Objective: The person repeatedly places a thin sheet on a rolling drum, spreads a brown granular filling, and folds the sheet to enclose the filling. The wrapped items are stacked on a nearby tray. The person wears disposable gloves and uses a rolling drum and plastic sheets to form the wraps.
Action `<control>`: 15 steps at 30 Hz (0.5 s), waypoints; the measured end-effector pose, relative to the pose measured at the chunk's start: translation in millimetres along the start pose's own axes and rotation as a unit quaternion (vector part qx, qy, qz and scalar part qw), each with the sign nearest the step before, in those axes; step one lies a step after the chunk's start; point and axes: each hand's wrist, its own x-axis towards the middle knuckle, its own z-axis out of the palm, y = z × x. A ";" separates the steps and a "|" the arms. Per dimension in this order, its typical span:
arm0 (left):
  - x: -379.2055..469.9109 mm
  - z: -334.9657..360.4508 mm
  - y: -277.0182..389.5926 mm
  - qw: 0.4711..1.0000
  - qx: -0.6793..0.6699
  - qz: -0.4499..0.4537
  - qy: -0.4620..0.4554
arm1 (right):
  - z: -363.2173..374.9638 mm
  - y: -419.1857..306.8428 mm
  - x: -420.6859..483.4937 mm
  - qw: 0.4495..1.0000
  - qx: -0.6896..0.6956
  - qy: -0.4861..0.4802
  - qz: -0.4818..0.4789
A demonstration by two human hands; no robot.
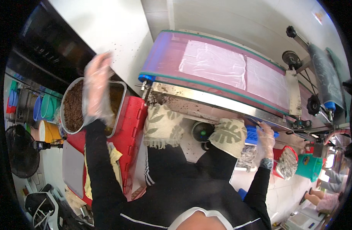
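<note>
My left hand [97, 83], in a clear plastic glove, is raised over two food tubs at the left and blurred. Dark brown crumbly filling [73, 107] fills one tub [66, 126]; brownish contents show in the other tub [124, 92], partly hidden by my hand and forearm. Also gloved, my right hand [265, 141] is at the near side of the conveyor's metal rail [222, 101], beside a blue plastic basket [251, 135]. Whether either hand holds anything is unclear. Two thin whitish sheets, apparently dough [213, 64], lie end to end on the pink conveyor belt [167, 61].
Red crates [132, 123] support the tubs. Patterned cloths [163, 125] cover my knees below the rail. Rollers with black knobs [313, 105] stand at the belt's right end. A fan [22, 151] is at far left, and a person's legs [312, 198] appear at far right.
</note>
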 end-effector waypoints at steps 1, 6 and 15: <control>3.9 38.2 10.8 0.997 -0.043 0.015 -0.059 | -0.8 -4.2 -0.7 1.000 -0.007 -0.003 -0.014; 27.2 258.0 29.4 0.962 0.123 0.109 -0.217 | -14.8 -35.5 -4.8 0.997 0.034 0.001 -0.072; 4.7 395.7 30.0 0.908 0.059 0.283 -0.304 | -39.4 -141.5 59.6 0.959 0.184 0.036 -0.213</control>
